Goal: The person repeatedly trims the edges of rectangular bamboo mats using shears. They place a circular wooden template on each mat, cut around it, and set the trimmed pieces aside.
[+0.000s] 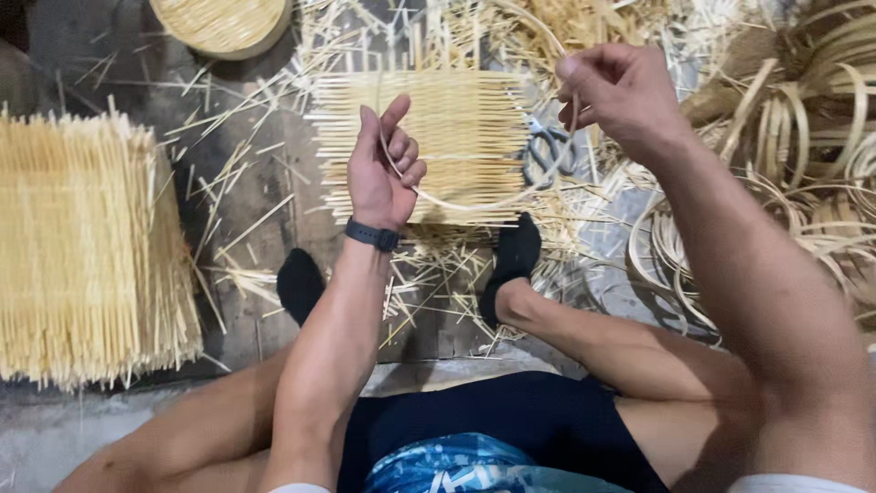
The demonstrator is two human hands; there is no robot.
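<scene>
Down on the grey concrete floor (55, 429) sits a person with bare legs and black socks, and both hands are busy with one thin bamboo strip (474, 204). It is pale, flat and flexible, and it bends in a wide loop between the two hands, hanging in front of a woven mat. The left hand (383, 173), with a dark band on the wrist, has its fingers curled together around one end of the strip. The right hand (616, 91), higher and further to the right, pinches the other part between thumb and fingers, closed tight on it.

Behind the loop, on the far side, lies a square woven mat (456, 119) of straight yellow sticks, with loose ends that stick out on every edge like a fringe. Its surface looks dry and ribbed. Just beside its right edge I see a pair of scissors (546, 151) with dark handles, partly hidden by the strip and the straw.

At the left stands a thick stack of similar mats (82, 246), rough and bristly at the sides. At the far edge, a round woven lid (222, 25) shows only in part. On the right is a tangle of curved bamboo hoops (803, 155), smooth and wider than the strip. Thin splinters and offcuts (429, 274) are scattered around the feet.
</scene>
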